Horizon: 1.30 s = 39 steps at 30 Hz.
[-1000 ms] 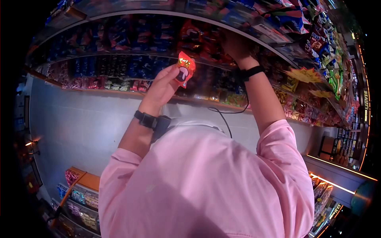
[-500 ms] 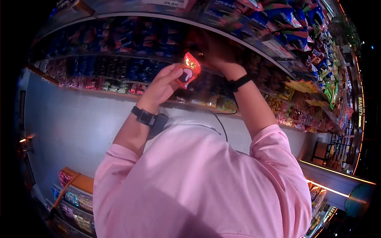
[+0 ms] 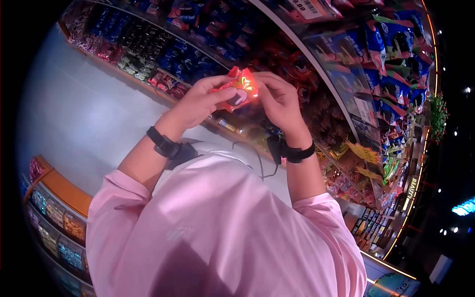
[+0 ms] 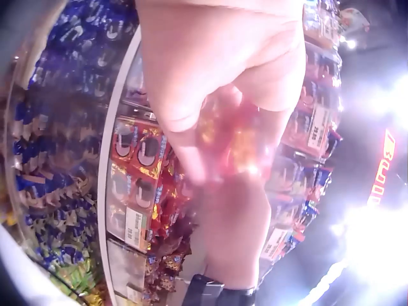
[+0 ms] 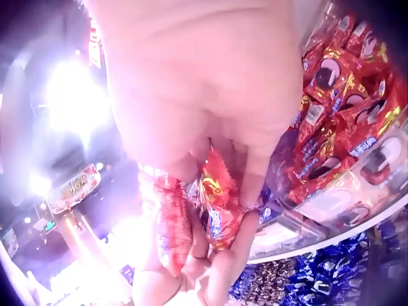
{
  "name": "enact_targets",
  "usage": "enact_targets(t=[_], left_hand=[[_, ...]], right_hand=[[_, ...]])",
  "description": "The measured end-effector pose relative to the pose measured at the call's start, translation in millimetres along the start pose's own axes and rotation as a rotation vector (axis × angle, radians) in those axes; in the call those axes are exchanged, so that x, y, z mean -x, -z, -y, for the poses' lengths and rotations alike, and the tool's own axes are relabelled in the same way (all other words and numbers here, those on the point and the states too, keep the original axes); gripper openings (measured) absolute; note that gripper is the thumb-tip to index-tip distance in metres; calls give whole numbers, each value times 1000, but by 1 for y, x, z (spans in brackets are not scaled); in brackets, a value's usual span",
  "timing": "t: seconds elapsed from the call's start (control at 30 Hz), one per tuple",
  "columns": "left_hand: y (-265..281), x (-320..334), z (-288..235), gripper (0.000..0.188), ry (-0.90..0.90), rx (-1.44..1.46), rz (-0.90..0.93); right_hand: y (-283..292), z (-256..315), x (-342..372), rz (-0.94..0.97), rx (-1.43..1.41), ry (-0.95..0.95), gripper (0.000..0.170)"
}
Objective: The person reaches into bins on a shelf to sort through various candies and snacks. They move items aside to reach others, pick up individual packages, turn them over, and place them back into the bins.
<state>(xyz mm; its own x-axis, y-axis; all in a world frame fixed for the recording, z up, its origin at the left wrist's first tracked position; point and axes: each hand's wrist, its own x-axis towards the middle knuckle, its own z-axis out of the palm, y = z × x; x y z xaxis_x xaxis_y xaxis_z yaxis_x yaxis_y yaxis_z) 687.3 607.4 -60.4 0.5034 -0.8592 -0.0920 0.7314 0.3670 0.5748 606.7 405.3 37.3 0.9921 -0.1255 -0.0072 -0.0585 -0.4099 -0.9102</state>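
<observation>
Both hands meet in front of the shelves around small red foil snack packets. In the head view my left hand (image 3: pixel 200 101) pinches a red snack packet (image 3: pixel 243 94) with a dark round picture, its thumb across the front. My right hand (image 3: pixel 282 104) has its fingertips at the right edge of that packet. The right wrist view shows two packets between the hands: a glossy red snack packet (image 5: pixel 220 203) held among the right fingers, and a red snack packet (image 5: pixel 172 223) beside it at the left hand (image 5: pixel 191 280). In the left wrist view the packets are blurred.
A bin of similar red packets (image 5: pixel 344 95) stands close by the right hand. Blue packets (image 3: pixel 391 44) fill the upper shelf at right, with price labels (image 3: pixel 307 9) along its front. A thin cable (image 3: pixel 262 166) hangs between the wrists. Lower shelves stand at left.
My right hand has come out of the red packet bin and back to the left hand, with fingers at the packet. The head view has turned, tilting the shelves.
</observation>
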Motion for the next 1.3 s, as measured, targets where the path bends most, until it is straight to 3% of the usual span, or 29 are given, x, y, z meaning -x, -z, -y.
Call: enact_targets(t=[0.03,0.13,0.17,0.27,0.37,0.47,0.57,0.67,0.77,0.87,0.97,1.07,1.17,1.3], left_hand=[[6,1,2,40,18,32,12],[13,7,5,39,-18,52,14],[16,9,5,39,-27,46,11],[20,17,4,39,-42,40,4],[20,17,-5,40,-35,37,52],[30,12,-1,36,-30,11,16],[24,14,-5,41,-45,-59,-32],[30,12,-9,41,-49,-67,-32],[34,9,-7,41,-58,-40,-36],[36,7,-4,42,-52,-17,-38],[41,5,-7,40,5,-31,-22],[41,2,-12,40,28,-40,-15],[40,0,-7,42,8,-52,-35],[41,-5,-11,41,5,-103,-40]], right_hand=[[-1,-1,-2,74,39,17,23],[10,-9,-13,-158,294,7,25],[25,-19,-28,-254,719,343,28],[53,-35,-56,-267,1076,90,30],[70,-51,-73,-148,1296,271,36],[64,-58,-81,-192,1153,221,38],[70,-63,-86,-290,1217,375,41],[79,-59,-90,-345,1242,376,42],[90,-76,-101,-454,1316,531,28],[101,-89,-102,-315,1725,605,27],[94,-92,-106,-301,1458,651,26],[89,-82,-103,-407,1337,519,27],[103,-89,-102,-386,1312,332,35],[111,-88,-111,-420,1295,545,33]])
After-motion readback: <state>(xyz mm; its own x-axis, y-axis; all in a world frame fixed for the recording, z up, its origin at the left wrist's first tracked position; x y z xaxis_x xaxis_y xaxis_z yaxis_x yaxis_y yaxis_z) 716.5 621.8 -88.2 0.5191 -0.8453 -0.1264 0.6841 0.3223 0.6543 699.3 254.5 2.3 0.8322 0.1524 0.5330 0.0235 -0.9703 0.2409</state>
